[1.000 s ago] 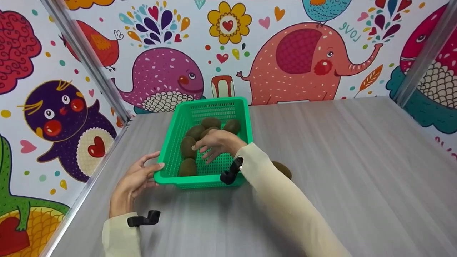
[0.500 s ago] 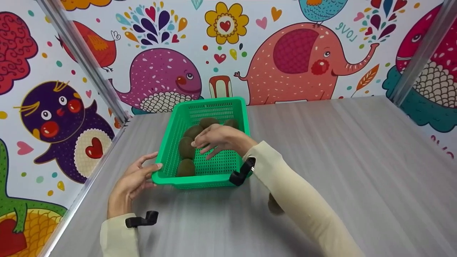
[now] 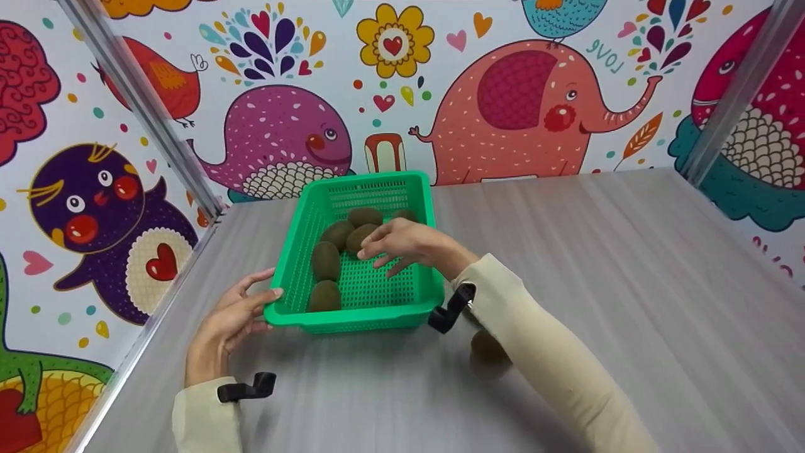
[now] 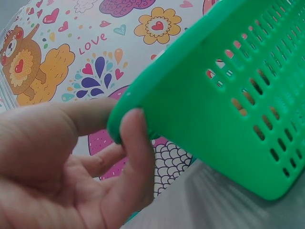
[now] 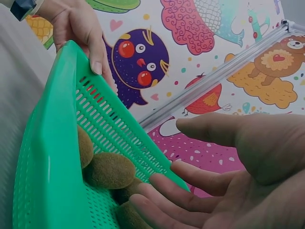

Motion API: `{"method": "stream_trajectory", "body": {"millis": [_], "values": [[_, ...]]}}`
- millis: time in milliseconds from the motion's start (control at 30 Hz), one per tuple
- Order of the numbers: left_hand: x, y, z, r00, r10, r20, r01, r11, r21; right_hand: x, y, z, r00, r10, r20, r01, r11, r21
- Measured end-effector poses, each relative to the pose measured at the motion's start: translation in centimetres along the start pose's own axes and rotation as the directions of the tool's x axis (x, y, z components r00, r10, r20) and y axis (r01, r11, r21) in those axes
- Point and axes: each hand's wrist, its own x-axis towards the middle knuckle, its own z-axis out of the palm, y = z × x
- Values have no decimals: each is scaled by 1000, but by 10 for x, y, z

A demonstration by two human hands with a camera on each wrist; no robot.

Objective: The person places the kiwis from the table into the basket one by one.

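Observation:
A green plastic basket [image 3: 365,318] with slotted walls stands on the table and holds several brown kiwis [image 3: 326,260]. My left hand [image 3: 234,318] grips its near left corner. In the left wrist view, thumb and fingers [image 4: 136,143] pinch the green rim. Over the right half of the basket hovers my right hand [image 3: 412,244], its fingers relaxed and spread with nothing between them. The right wrist view shows the empty palm [image 5: 257,176] facing the kiwis [image 5: 109,171]. One kiwi at the back right is partly covered by this hand.
Under the right forearm a loose kiwi [image 3: 488,352] lies on the grey wood-grain table [image 3: 585,270], partly hidden by the sleeve. Walls with cartoon animals [image 3: 516,113] close off the back and sides, with metal posts [image 3: 732,94] at the corners.
My right hand has drawn rightward over the basket, uncovering a kiwi in the middle. The sleeve has shifted right too, and a loose kiwi shows beside it. The left hand keeps its grip.

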Motion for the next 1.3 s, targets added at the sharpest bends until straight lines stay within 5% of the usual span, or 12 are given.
{"method": "stream_trajectory", "body": {"millis": [1300], "values": [[0,1,-1,1000,-6,20,7,999,-36,-71,61,-58,976,-107,-192,111,994,9]]}}
